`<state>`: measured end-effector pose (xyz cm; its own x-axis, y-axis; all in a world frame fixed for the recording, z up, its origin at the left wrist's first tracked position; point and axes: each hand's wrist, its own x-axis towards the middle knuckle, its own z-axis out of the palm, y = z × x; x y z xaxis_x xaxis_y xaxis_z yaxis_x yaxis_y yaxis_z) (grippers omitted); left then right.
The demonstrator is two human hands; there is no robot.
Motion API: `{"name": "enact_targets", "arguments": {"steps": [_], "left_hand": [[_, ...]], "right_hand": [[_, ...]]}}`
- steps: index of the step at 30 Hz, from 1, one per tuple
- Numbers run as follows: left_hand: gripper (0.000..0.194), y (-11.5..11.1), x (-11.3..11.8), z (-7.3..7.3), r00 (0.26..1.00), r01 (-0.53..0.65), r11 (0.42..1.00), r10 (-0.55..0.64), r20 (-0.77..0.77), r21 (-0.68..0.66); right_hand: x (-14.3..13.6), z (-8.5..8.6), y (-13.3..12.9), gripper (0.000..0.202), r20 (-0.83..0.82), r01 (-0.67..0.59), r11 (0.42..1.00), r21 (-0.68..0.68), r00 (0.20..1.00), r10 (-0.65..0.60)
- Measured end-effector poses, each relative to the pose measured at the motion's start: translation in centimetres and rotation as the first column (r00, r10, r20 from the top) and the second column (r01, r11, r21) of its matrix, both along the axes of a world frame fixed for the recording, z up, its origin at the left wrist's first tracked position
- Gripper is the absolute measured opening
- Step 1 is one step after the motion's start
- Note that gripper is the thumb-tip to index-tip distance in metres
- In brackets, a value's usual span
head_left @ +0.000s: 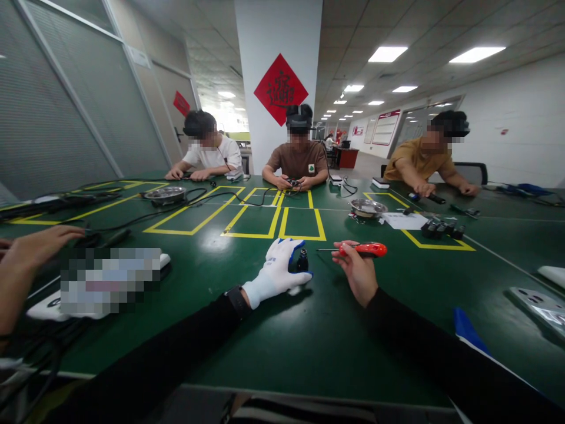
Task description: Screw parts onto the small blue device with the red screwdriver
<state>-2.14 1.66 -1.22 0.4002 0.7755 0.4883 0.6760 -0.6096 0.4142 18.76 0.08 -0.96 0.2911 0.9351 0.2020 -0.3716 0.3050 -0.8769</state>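
Note:
My left hand (276,268), in a white glove with blue fingertips, is curled around a small black part with a silver tip (302,259). The part points upward between thumb and fingers, its lower end hidden behind the thumb. To the right, my bare right hand (356,268) grips a screwdriver with a red handle (373,250). Its thin metal shaft points left toward the black part, with a short gap between the two.
Yellow tape rectangles mark the green table (247,353). Metal bowls (369,206) stand farther back, near black parts (441,229) and white paper (405,221). A white device (48,309) and another person's hand (44,244) are left. Co-workers sit opposite. A phone (536,303) lies right.

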Motion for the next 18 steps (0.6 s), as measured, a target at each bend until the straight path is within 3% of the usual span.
{"name": "enact_targets", "arguments": {"steps": [2,5,9,11,14,18], "left_hand": [[0.083,0.0,0.1,-0.1,1.000,-0.026,1.000,0.026,0.010,-0.003],[0.071,-0.1,0.1,-0.1,1.000,-0.007,0.999,0.008,0.021,-0.042],[0.093,-0.2,0.2,0.0,0.998,-0.011,0.998,0.014,0.057,-0.056],[0.095,-0.2,0.3,0.0,0.999,-0.026,0.997,0.029,0.043,-0.067],[0.086,-0.4,0.5,0.1,1.000,-0.023,0.999,0.024,0.015,-0.041],[0.096,-0.3,0.1,0.6,0.997,0.047,0.998,-0.048,0.052,0.031]], "right_hand": [[-0.1,0.0,-0.1,0.019,-0.015,-0.036,0.999,-0.016,0.999,0.036],[-0.1,0.1,-0.2,0.023,0.058,-0.048,0.997,-0.054,0.997,0.051],[0.4,0.2,-0.2,0.029,0.242,0.104,0.990,-0.091,0.967,-0.080],[0.6,0.2,-0.1,0.030,0.274,0.167,0.982,-0.085,0.952,-0.138],[0.8,0.1,0.1,0.028,0.241,0.175,0.981,-0.080,0.959,-0.151],[1.0,-0.3,0.5,0.028,0.113,0.125,0.988,-0.096,0.987,-0.114]]}}
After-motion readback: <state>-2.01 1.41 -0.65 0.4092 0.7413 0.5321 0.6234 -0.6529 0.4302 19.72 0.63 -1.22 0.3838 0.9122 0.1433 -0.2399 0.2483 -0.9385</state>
